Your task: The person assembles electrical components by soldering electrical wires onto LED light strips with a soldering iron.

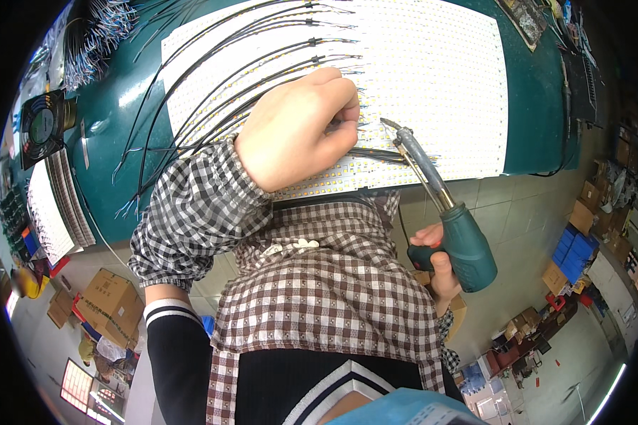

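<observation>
My left hand [301, 131] is closed in a pinch over a white LED panel [439, 64], its thumb and forefinger together at the thin wires of a cable; the exact grip is partly hidden. Several black cables [241, 67] fan out from the left across the panel, their thin wire ends lying near its middle. My right hand [443, 276] is wrapped round the handle of a green soldering gun [471, 248]. Its dark tip [384, 122] points up and left, a little to the right of my left fingertips. Another bundle of black cables [383, 154] lies below the tip.
The panel lies on a green table [539, 134]. At the left are a small black fan [42, 124], a bundle of wires [96, 42] and stacked panels [60, 205]. Cardboard boxes [110, 304] stand on the floor, and blue boxes [574, 251] are at the right.
</observation>
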{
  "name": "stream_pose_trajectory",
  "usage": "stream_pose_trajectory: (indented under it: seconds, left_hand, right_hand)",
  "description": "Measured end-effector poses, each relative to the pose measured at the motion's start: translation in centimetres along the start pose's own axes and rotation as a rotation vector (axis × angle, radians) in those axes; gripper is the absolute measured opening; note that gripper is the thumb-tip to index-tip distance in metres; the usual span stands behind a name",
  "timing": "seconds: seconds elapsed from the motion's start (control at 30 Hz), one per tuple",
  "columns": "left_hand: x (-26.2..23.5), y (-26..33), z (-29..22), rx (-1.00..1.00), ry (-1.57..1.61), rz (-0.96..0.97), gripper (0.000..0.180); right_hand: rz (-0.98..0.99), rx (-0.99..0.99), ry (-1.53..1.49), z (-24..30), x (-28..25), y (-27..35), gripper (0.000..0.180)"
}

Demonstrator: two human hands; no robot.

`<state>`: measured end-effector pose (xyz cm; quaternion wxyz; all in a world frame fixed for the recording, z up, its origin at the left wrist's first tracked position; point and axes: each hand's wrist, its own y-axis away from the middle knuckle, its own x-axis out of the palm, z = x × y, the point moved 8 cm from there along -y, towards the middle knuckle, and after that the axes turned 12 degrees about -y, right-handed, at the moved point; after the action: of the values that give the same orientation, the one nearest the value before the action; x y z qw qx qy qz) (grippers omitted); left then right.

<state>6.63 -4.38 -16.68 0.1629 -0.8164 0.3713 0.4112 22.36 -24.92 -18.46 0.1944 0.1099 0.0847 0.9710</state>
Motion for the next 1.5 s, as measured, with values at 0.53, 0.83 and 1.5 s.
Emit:
stream_pose_trajectory:
  seconds: [0.53, 0.83, 1.5]
  left_hand:
    - [0.7, 2.5, -3.5, 0.192, -0.394, -0.033, 0.021]
    - [0.1, 2.8, -3.5, 0.141, -0.149, -0.036, 0.012]
    - [1.2, 0.6, -4.5, 0.103, -0.417, -0.117, 0.017]
  right_hand:
    - [-0.144, -0.12, -0.183, 1.3, -1.9, 0.1, 0.046]
    - [-0.183, -0.192, -0.2, 1.7, -2.8, 0.2, 0.052]
    - [-0.149, -0.185, -0.24, 1.3, -2.8, 0.1, 0.052]
